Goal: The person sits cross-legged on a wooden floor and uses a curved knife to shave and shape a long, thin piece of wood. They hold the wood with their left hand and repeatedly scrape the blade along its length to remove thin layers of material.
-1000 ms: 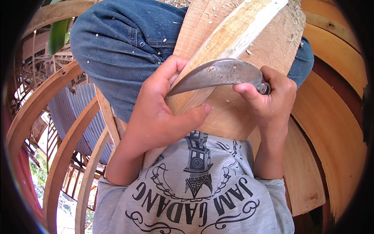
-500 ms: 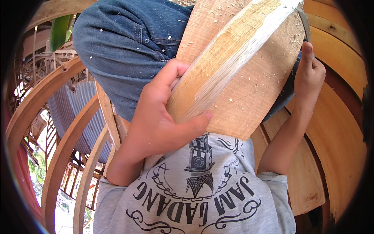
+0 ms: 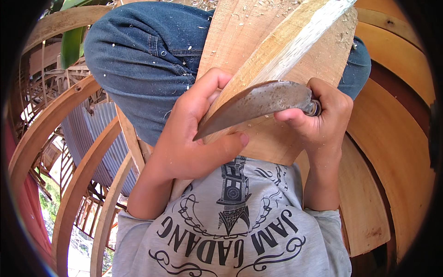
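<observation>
My left hand (image 3: 189, 134) grips the near end of a long piece of wood (image 3: 272, 51), which slants away toward the upper right. Its right side is pale and freshly cut, its left side yellowish. In my right hand (image 3: 323, 111) is the handle of a machete (image 3: 260, 102) with a broad, curved, stained blade. That blade lies across the wood, its tip pointing left beside my left hand's thumb. Most of the handle is hidden in my fist. Under the wood a flat board (image 3: 272, 143) rests across my lap.
Wood shavings (image 3: 344, 37) are scattered on the board and my jeans (image 3: 138, 64). Curved wooden ribs (image 3: 80, 171) rise on the left, with corrugated metal sheet (image 3: 99, 134) beyond. Curved planks (image 3: 392, 152) line the right side.
My right hand has come from the far right in toward the middle, bringing the machete blade down across the near part of the wood. My left hand keeps its hold.
</observation>
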Motion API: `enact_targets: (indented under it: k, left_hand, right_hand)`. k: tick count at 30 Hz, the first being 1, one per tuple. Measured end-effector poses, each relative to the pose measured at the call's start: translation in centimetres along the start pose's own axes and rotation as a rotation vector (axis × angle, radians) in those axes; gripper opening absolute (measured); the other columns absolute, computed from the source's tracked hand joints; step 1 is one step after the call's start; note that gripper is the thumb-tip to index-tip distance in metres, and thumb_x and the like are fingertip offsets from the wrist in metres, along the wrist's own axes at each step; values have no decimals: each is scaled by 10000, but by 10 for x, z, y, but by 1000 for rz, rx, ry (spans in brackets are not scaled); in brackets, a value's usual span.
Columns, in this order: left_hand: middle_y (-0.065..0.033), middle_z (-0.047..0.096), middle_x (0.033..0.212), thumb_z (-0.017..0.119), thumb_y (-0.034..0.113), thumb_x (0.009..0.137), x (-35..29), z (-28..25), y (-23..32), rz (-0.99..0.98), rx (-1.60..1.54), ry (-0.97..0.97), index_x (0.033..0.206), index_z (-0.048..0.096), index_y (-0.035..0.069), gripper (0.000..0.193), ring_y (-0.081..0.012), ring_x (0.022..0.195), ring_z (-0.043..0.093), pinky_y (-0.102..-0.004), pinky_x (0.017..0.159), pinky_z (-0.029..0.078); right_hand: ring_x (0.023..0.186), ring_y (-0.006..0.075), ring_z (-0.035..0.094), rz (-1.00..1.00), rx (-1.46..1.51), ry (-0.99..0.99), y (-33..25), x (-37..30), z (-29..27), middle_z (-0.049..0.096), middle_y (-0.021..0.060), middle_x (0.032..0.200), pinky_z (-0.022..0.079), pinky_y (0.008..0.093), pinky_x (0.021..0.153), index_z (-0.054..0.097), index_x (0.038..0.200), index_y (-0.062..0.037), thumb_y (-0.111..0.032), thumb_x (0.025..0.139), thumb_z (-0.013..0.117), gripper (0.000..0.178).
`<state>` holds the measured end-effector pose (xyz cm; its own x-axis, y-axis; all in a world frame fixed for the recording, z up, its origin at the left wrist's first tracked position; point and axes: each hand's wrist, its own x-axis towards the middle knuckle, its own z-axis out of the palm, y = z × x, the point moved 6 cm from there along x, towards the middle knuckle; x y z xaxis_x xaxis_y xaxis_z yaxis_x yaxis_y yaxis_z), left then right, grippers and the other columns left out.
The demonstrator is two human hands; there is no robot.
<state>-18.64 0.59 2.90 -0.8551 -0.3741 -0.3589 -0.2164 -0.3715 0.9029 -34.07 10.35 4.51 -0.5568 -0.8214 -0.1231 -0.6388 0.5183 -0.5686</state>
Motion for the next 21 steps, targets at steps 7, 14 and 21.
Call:
enact_targets:
  k: [7, 14, 21]
  left_hand:
    - [-118, 593, 927, 652, 98, 694, -3, 8, 6, 63, 171, 67, 1120, 479, -16, 474, -153, 850, 575, -288, 762, 459]
    - [-127, 605, 866, 645, 91, 690, -3, 12, 5, 44, 184, 98, 1098, 483, -14, 452, -178, 802, 605, -295, 733, 470]
    - [-149, 614, 860, 651, 92, 689, -10, 11, 8, 19, 304, 80, 1110, 463, -2, 471, -220, 805, 635, -318, 723, 480]
  right_hand:
    - [429, 155, 284, 100, 24, 114, 40, 10, -15, 319, 39, 439, 302, 292, 393, 395, 510, -32, -671, 495, 794, 754]
    - [452, 133, 289, 82, -34, 168, 44, 10, -24, 288, 32, 458, 287, 290, 409, 390, 519, -12, -680, 553, 765, 767]
    - [494, 114, 261, 220, 11, 209, 65, 25, -41, 243, 1, 477, 247, 298, 438, 356, 525, -17, -641, 668, 713, 733]
